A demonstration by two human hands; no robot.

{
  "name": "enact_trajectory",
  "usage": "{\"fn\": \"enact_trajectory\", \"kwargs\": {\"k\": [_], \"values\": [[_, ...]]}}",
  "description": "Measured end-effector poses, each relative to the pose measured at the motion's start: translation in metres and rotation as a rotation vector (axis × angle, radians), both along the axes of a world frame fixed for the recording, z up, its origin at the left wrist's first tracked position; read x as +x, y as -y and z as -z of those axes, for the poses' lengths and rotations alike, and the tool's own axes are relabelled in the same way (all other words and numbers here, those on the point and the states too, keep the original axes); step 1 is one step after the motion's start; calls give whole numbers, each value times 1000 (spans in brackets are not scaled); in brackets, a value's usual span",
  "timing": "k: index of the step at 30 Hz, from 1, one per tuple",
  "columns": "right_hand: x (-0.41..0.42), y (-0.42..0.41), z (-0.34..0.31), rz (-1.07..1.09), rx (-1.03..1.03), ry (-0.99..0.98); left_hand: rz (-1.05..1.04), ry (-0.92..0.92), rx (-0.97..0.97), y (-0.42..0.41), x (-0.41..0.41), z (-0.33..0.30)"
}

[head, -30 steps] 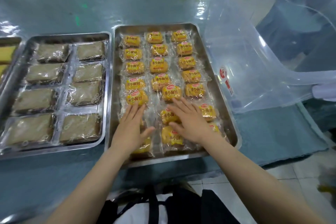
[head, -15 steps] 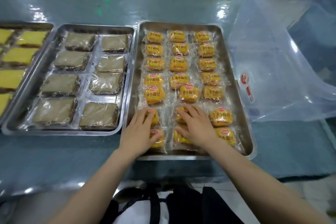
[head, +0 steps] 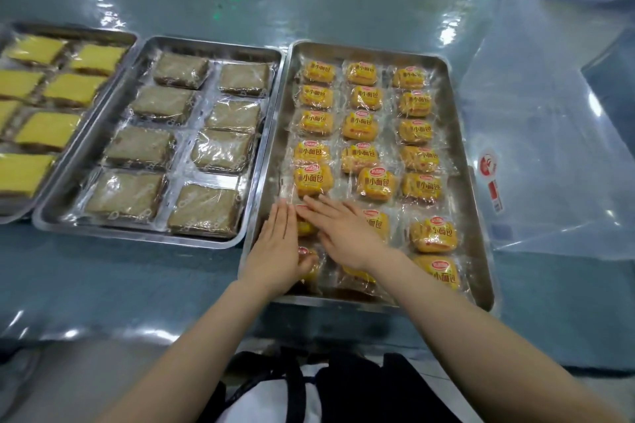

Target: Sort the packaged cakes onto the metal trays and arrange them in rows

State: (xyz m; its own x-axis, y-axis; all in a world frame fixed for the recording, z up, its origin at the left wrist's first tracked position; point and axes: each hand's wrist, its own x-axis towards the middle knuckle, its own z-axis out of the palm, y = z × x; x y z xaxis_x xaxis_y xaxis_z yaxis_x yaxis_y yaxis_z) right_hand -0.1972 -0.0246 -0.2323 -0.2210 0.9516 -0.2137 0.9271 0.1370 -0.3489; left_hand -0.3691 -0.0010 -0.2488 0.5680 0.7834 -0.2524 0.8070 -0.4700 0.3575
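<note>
Small yellow packaged cakes (head: pixel 364 125) lie in three rows on the right metal tray (head: pixel 460 161). My left hand (head: pixel 276 249) lies flat with straight fingers at the tray's near left corner, touching the packets of the left row. My right hand (head: pixel 343 232) is flat beside it, fingers straight and pointing left, pressing on packets of the left and middle rows. Both hands hide the cakes under them. The middle tray (head: pixel 137 227) holds two rows of brown packaged cakes (head: pixel 225 149). The left tray (head: pixel 103 34) holds yellow slab cakes (head: pixel 74 89).
A large clear plastic bin (head: pixel 556 134) stands right of the yellow-cake tray, almost touching it. The trays sit on a table with a shiny blue-green cover (head: pixel 309 0). A dark bag with straps (head: pixel 330 388) is below the table's near edge.
Both hands have slid left and come together over the near left packets. The view has shifted, so the left tray of yellow slabs now shows more fully.
</note>
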Motion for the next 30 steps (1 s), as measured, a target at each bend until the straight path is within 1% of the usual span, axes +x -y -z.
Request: {"fn": "enact_trajectory", "kwargs": {"k": [8, 11, 14, 17, 20, 21, 23, 25, 30], "values": [[14, 0, 0, -19, 23, 34, -69, -6, 18, 7, 1, -2], [12, 1, 0, -8, 46, -4, -96, 19, 24, 8, 1, -3], [16, 1, -1, 75, 103, -97, -96, 46, 75, 7, 3, -6], [31, -2, 0, 223, 160, -135, -91, 81, 74, 3, 8, -11], [56, -7, 1, 369, 216, -56, -91, 103, 53, -6, 16, -17], [65, -10, 1, 390, 206, -23, -90, 111, 50, -10, 20, -19], [77, -14, 2, 392, 123, 0, -69, 120, 53, -20, 32, -23], [81, -17, 5, 356, 71, 7, -31, 102, 66, -31, 48, -25], [80, -18, 4, 295, 104, 17, 57, -66, 77, -57, 79, -18]]}}
